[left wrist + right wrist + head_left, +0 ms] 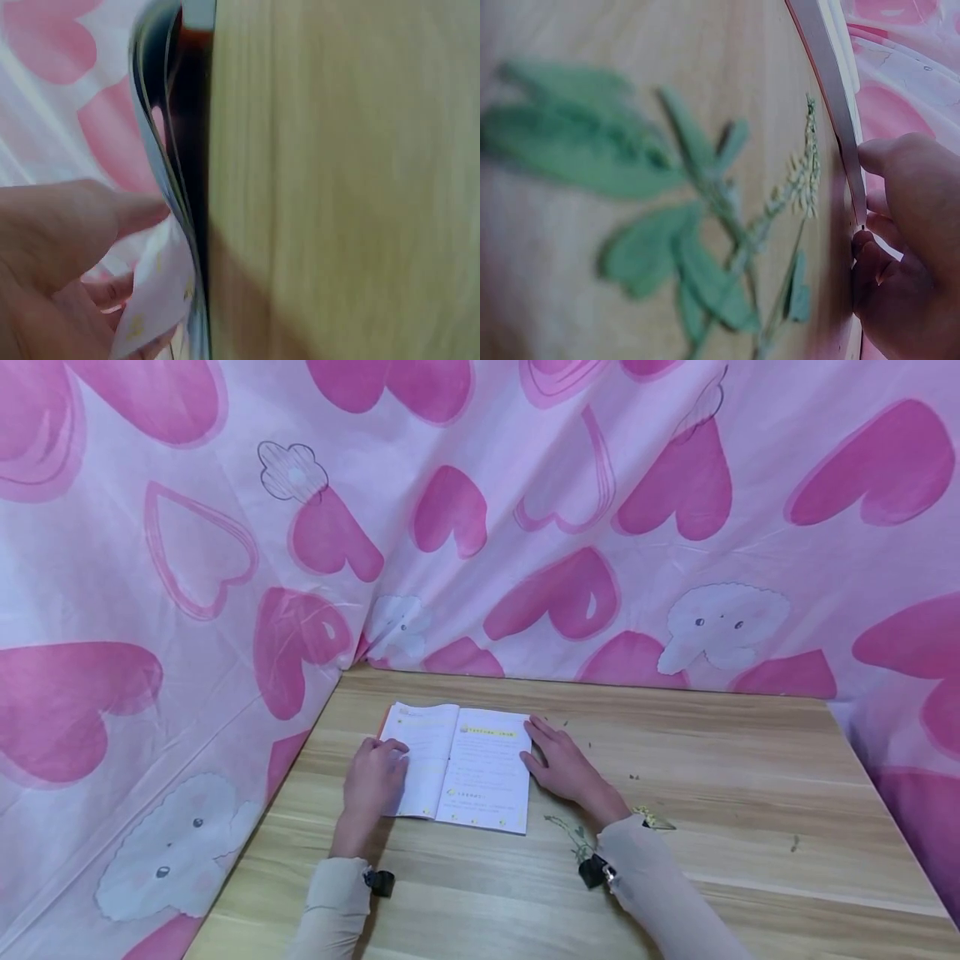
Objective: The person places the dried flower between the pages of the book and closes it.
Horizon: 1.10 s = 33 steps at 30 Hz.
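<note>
An open book [487, 777] with printed white pages lies on the wooden table. My left hand [372, 777] is over its left page with fingers bent. In the left wrist view, a loose page [161, 289] stands between the thumb and fingers of that hand [67, 262], and the thumb tip meets the page edges. Beside the book's upper right edge lies my right hand [566, 766], its fingers extended and the thumb touching the edge. From the right wrist, the thumb of this hand [907, 247] rests against the book's side [832, 97]; the fingertips are partly hidden.
A leafy sprig [573, 837] with small pale flowers lies by the right wrist, partly under the forearm; its leaves [645, 247] look large in the right wrist view. Small plant bits [795, 842] dot the table [750, 760]. A pink heart-patterned cloth [510, 443] stands behind and at the sides.
</note>
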{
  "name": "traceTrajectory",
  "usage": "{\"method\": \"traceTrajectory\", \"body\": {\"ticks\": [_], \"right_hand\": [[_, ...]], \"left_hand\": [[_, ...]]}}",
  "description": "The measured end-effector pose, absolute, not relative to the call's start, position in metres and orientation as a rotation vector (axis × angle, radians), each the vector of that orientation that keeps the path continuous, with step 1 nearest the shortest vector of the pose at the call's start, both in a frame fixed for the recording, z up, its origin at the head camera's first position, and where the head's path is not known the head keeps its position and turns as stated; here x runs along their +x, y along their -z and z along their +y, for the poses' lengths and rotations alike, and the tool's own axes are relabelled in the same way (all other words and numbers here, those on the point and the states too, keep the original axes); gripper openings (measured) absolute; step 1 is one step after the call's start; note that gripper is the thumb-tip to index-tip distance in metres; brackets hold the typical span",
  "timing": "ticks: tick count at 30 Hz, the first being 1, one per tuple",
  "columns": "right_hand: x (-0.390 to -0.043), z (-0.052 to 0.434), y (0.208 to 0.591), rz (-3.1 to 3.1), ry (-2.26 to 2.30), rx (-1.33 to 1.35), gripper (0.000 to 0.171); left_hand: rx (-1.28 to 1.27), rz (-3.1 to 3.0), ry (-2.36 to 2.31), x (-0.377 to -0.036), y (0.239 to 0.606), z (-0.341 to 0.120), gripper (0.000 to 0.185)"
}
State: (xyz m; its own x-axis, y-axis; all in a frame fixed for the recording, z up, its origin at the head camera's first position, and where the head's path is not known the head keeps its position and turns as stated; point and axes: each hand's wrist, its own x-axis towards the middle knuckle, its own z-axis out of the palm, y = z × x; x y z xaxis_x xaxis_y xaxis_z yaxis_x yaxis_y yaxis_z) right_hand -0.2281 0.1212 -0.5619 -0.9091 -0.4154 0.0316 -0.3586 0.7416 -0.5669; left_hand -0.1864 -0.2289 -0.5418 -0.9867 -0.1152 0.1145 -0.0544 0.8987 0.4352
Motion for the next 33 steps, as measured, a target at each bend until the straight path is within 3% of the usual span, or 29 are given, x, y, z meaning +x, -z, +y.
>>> {"method": "traceTrajectory", "body": {"ticks": [4,6,14,19,24,33], "right_hand": [[-0.226,0.122,0.562,2.836,0.894,-0.616,0.068],[-0.225,0.122,0.562,2.842,0.893,-0.613,0.068],[-0.224,0.122,0.565,2.830,0.907,-0.586,0.068],[-0.225,0.125,0.564,2.811,0.953,-0.623,0.068],[-0.223,0.141,0.554,2.661,1.233,-0.519,0.062],[-0.202,0.168,0.542,2.609,1.257,-0.397,0.035]], "left_hand": [[0.142,-3.009,0.574,-0.185,0.541,-0.212,0.057],[0.101,-3.005,0.552,-0.184,0.543,-0.205,0.065],[-0.318,-2.913,0.706,-0.181,0.552,-0.186,0.045],[-0.317,-2.956,0.780,-0.181,0.553,-0.181,0.040],[-0.308,-3.047,0.738,-0.180,0.550,-0.178,0.051],[-0.252,-3.085,0.676,-0.178,0.544,-0.176,0.051]]}}
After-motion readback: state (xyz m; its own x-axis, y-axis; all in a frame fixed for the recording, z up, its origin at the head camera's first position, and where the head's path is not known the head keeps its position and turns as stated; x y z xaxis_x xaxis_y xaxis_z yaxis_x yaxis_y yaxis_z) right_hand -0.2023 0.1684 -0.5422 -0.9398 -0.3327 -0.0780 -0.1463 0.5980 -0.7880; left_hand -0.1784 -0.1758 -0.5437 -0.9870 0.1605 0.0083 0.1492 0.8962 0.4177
